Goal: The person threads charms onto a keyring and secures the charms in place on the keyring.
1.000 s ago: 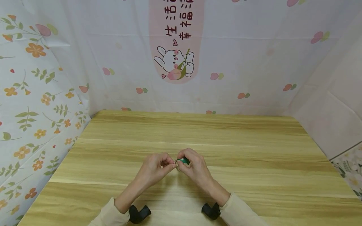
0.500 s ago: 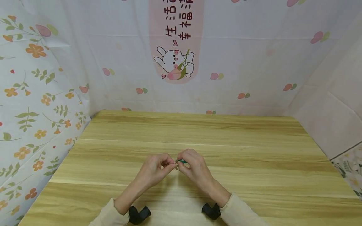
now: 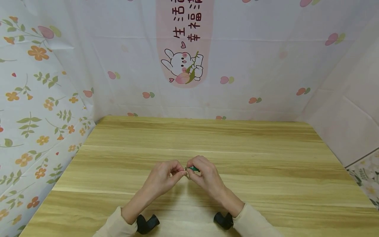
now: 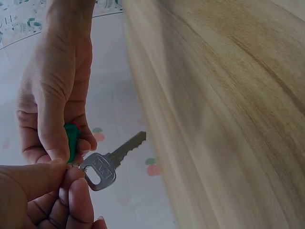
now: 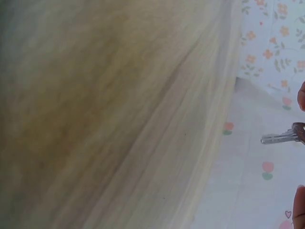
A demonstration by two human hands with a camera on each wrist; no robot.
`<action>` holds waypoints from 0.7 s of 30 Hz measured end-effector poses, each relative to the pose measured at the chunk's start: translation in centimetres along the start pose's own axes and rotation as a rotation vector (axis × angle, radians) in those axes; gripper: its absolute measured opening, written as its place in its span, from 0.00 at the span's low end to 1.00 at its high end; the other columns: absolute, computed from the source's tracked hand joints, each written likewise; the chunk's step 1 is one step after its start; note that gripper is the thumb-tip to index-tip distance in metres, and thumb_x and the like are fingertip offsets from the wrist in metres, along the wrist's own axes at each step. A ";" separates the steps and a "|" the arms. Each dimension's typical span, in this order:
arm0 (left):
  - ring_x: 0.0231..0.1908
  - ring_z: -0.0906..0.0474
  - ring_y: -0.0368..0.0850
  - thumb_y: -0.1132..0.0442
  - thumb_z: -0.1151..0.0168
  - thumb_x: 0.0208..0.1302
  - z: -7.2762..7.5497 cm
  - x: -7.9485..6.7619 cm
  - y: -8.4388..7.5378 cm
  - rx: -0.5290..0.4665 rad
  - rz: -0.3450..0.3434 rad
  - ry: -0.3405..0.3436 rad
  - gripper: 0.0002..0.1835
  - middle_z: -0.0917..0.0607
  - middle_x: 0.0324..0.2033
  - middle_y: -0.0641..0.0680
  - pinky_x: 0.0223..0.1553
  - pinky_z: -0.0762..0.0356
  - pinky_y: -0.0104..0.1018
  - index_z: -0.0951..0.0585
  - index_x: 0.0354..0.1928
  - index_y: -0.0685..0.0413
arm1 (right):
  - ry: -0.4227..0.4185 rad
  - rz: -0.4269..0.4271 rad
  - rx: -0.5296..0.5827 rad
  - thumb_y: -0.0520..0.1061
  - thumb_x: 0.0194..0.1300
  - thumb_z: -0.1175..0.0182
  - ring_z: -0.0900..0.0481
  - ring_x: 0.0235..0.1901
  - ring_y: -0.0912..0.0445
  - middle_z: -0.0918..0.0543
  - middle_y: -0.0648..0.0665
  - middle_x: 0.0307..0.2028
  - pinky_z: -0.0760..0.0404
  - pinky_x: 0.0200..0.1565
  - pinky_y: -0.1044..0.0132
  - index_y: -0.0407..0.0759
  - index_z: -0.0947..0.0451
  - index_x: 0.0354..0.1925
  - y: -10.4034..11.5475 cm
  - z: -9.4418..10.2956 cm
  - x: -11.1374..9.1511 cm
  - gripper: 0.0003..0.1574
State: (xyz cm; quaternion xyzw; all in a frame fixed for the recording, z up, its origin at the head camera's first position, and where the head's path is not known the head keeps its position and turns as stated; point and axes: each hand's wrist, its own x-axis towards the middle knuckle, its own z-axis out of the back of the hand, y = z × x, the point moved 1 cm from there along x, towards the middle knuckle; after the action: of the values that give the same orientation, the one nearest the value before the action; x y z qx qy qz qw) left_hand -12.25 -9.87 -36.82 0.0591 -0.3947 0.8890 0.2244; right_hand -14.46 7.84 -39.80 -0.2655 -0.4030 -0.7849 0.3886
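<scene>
So both hands are up over the wood table (image 3: pixel 237 144), fingertips practically meeting. The left hand (image 3: pixel 163 174) has thumb and finger pinched on what looks like a small metal link (image 4: pixel 73 166), though fingers cover most of it, and the right hand (image 3: pixel 206 176) has its fingers curled round a green piece (image 4: pixel 72 139). The key (image 4: pixel 110 164) sits right beside those left fingertips, hole end toward the link, blade poking out free; can't tell whether the link really runs through the hole. The weak spot, imo, is that tiny pinch: if it's springy metal, a slip of the thumb could let it snap back, or the key could slide off and drop, since nothing visible supports the blade. Pulling the green piece away too hard could tug the link out of the left fingers. And with the fingers crowding the joint, a missed hook-up would be easy to overlook.
</scene>
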 end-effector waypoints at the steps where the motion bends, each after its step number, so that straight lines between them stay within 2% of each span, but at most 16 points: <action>1: 0.21 0.34 0.25 0.64 0.33 0.61 0.0 0.0 0.0 0.006 -0.008 -0.002 0.06 0.17 0.20 0.45 0.22 0.35 0.22 0.18 0.27 0.51 | 0.006 0.000 0.003 0.29 0.53 0.34 0.21 0.30 0.57 0.18 0.48 0.30 0.22 0.35 0.73 0.42 0.23 0.31 0.0 0.0 0.0 0.12; 7: 0.22 0.33 0.25 0.65 0.33 0.61 0.0 0.0 -0.1 0.030 -0.035 -0.002 0.07 0.18 0.20 0.44 0.23 0.34 0.22 0.19 0.26 0.51 | 0.050 0.004 0.005 0.29 0.55 0.34 0.20 0.32 0.57 0.17 0.48 0.31 0.20 0.36 0.71 0.43 0.24 0.30 0.0 0.3 0.0 0.11; 12: 0.22 0.33 0.24 0.66 0.32 0.59 -0.1 0.0 -0.1 0.054 -0.043 -0.016 0.07 0.18 0.19 0.44 0.23 0.34 0.22 0.19 0.25 0.51 | 0.077 0.023 -0.013 0.30 0.55 0.34 0.20 0.34 0.58 0.17 0.48 0.32 0.20 0.37 0.73 0.43 0.24 0.31 -0.1 0.5 0.1 0.11; 17: 0.20 0.34 0.24 0.66 0.31 0.58 -0.3 0.0 -0.2 0.059 -0.010 -0.040 0.07 0.17 0.19 0.44 0.21 0.36 0.22 0.19 0.25 0.50 | 0.099 0.039 -0.017 0.30 0.55 0.34 0.20 0.34 0.58 0.17 0.48 0.32 0.21 0.37 0.73 0.43 0.24 0.32 -0.2 0.7 0.2 0.11; 21: 0.19 0.36 0.25 0.66 0.31 0.57 -0.4 0.0 -0.2 0.060 0.020 -0.057 0.07 0.18 0.18 0.44 0.20 0.36 0.23 0.19 0.24 0.50 | 0.120 0.020 -0.003 0.30 0.57 0.35 0.20 0.34 0.58 0.18 0.47 0.32 0.21 0.36 0.73 0.43 0.24 0.32 -0.2 0.7 0.2 0.10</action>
State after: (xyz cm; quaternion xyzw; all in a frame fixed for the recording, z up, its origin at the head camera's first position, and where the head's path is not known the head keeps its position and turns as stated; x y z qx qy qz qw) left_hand -12.12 -9.41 -36.96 0.0872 -0.3748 0.9005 0.2025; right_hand -14.70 8.43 -39.31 -0.2225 -0.3751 -0.7960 0.4196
